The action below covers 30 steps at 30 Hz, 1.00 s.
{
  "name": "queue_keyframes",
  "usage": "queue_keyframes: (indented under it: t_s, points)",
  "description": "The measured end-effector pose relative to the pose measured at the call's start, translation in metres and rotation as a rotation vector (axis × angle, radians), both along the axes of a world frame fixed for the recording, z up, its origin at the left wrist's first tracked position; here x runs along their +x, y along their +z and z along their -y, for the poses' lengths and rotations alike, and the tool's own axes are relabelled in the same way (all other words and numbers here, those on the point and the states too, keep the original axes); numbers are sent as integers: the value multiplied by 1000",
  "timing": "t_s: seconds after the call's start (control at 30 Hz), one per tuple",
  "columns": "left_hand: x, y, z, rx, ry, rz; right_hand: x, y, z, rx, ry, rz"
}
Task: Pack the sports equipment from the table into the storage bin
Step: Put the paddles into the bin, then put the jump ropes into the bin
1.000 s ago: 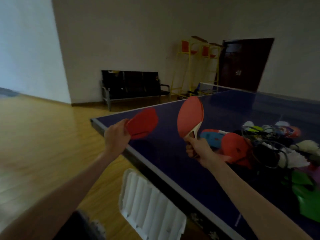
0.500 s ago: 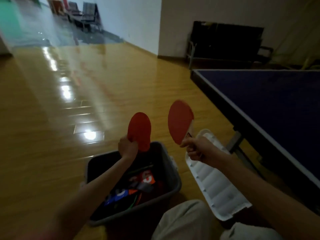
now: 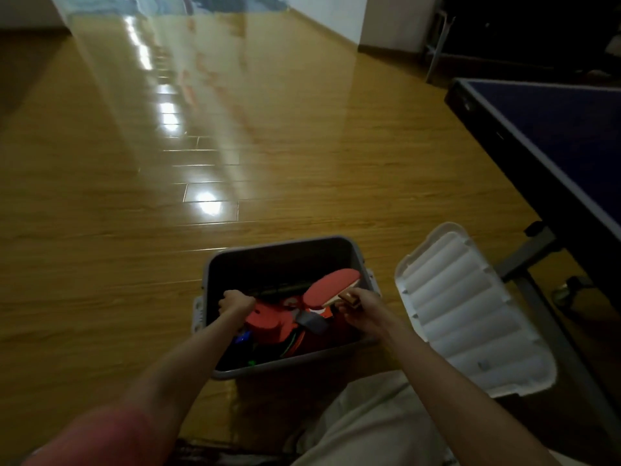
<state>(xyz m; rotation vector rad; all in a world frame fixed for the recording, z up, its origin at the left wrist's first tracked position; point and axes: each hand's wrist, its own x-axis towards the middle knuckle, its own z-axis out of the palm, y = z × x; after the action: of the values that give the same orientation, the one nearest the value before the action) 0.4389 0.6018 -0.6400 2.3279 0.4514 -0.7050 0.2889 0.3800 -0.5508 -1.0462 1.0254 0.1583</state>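
Note:
A grey storage bin point(image 3: 215, 264) stands on the wooden floor just in front of me, holding red, blue and dark equipment. My left hand point(image 3: 235, 302) is inside the bin, fingers curled round the handle of a red paddle point(image 3: 265, 319) whose blade lies low among the contents. My right hand point(image 3: 361, 309) grips the wooden handle of a second red paddle point(image 3: 331, 285), which is tilted over the bin's right side, just below the rim.
The bin's white ribbed lid point(image 3: 463, 314) lies on the floor to the right. A blue table-tennis table point(image 3: 554, 129) fills the right side, its metal leg and wheel point(image 3: 568, 290) close to the lid. A dark bench point(image 3: 524, 31) stands far back.
Both hands have come down with their paddles from above the bin into it. My view has tilted down and closer to the bin.

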Motion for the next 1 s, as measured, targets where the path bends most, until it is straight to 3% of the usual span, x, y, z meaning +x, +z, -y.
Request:
queue_keyframes:
  t_s: [0.13,0.27,0.33,0.47,0.6,0.77,1.0]
  points:
    - [3,16,6,-42,-148,52,-3,-3,-4,51,-3,21]
    - [-1,43,23,-31,-274,151,-23,-6,13,-158,10,-142]
    - [-6,62,35,-12,-335,217,-31,3,25,-204,-13,-123]
    - [-17,111,74,-46,-531,371,-37,73,50,-379,1,-2]
    - [-36,179,136,-293,-633,567,-59,169,92,-714,-22,186]
    - [-100,255,218,-539,-812,821,-159,269,134,-1115,-205,338]
    - [-217,306,304,-844,-1097,985,-363,295,165,-1348,-587,104]
